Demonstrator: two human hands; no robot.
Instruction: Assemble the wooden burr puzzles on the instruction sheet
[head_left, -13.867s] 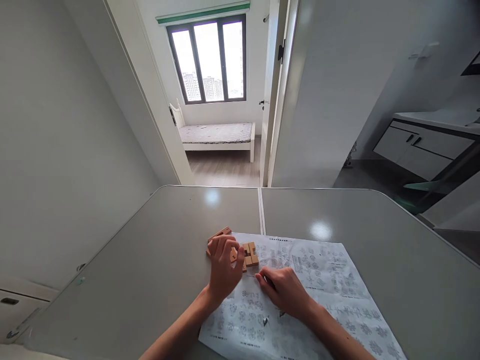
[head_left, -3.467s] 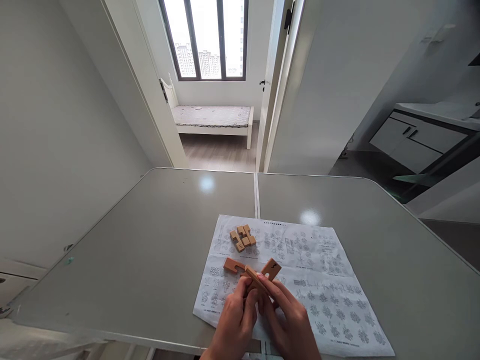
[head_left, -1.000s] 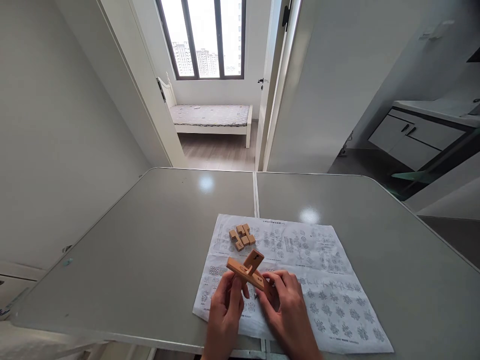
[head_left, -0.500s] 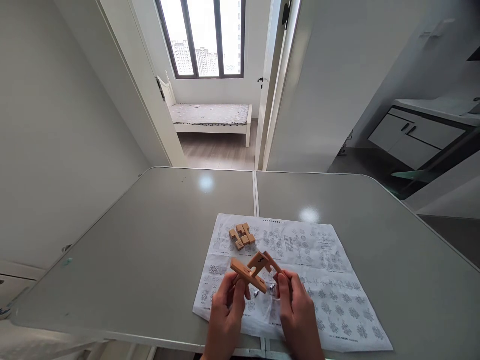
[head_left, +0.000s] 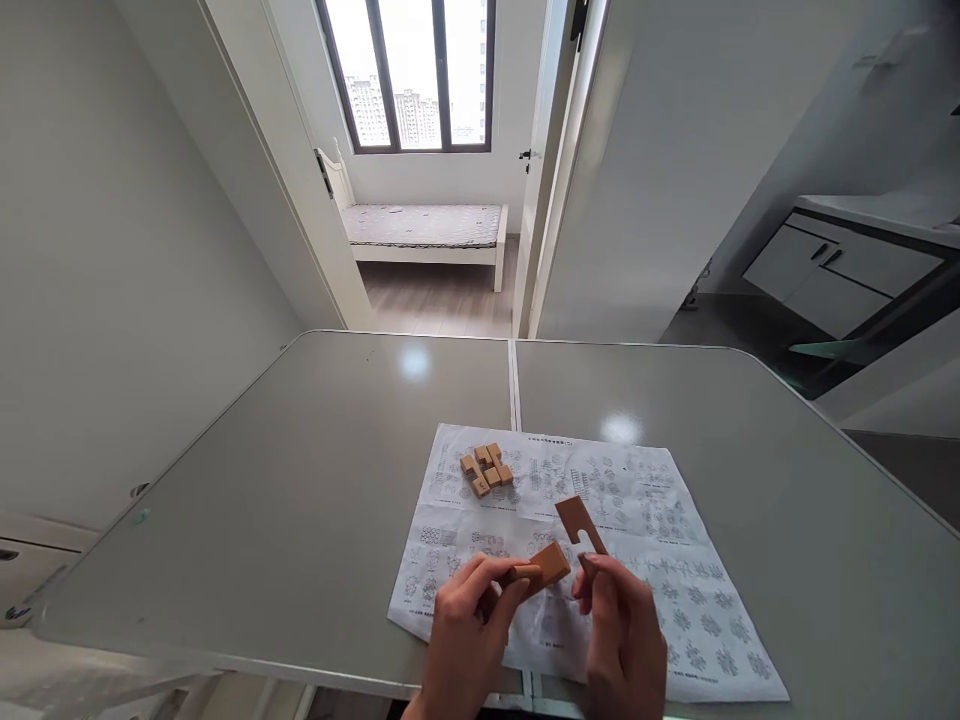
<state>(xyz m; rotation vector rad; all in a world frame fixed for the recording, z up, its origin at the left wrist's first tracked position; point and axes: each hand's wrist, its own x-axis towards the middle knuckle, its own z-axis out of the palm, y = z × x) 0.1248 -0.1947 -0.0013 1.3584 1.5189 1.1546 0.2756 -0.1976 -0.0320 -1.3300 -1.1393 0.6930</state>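
Note:
My left hand point(head_left: 466, 625) is closed around wooden puzzle pieces point(head_left: 550, 567); one flat end points right, while a rod-like part shows between thumb and fingers. How many pieces it holds is partly hidden by the fingers. In my right hand point(head_left: 626, 630), a flat wooden puzzle piece with a rounded notch point(head_left: 576, 518) is pinched at its lower end and tilts up to the left. The two hands' pieces are apart, with a small gap between them. Both hands are over a printed instruction sheet point(head_left: 697, 570).
Several small notched wooden blocks point(head_left: 491, 476) lie together on the sheet's upper left part. Under the sheet is a grey table point(head_left: 300, 500) with a seam down its middle. Beyond its far edge, a doorway leads to a bed point(head_left: 427, 228) below a window.
The wooden pieces that met between my hands have come apart. My right hand has moved right with the notched piece, and my left hand has turned its pieces so that they point right.

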